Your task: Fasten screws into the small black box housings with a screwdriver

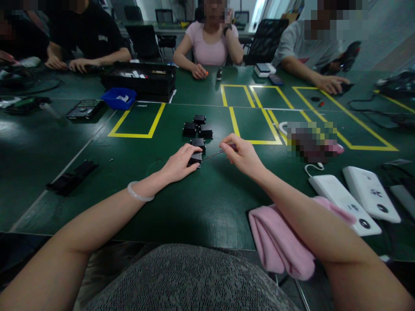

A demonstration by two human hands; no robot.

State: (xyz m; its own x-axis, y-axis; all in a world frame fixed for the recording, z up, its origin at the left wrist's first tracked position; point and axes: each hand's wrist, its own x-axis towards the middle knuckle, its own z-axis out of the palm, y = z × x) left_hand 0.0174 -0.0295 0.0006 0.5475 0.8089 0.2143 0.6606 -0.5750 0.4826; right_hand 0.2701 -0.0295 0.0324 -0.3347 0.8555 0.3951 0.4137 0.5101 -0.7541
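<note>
In the head view my left hand (181, 163) grips a small black box-shaped part (196, 159) on the green table, thumb on its near side and fingers over its top. My right hand (239, 152) is closed round the dark handle of a screwdriver (214, 154). The thin metal shaft points left, and its tip reaches the right side of the held part; whether it touches a screw is too small to tell. Just beyond my left hand sits another black part (198, 144), with several similar black parts (189, 128) behind it.
Yellow tape rectangles (129, 135) mark the table. A blue tray (119, 98) and black box (139, 84) stand at the back left. Black pieces (71, 177) lie left. White power banks (345, 203) and a pink cloth (279, 242) are right. People sit opposite.
</note>
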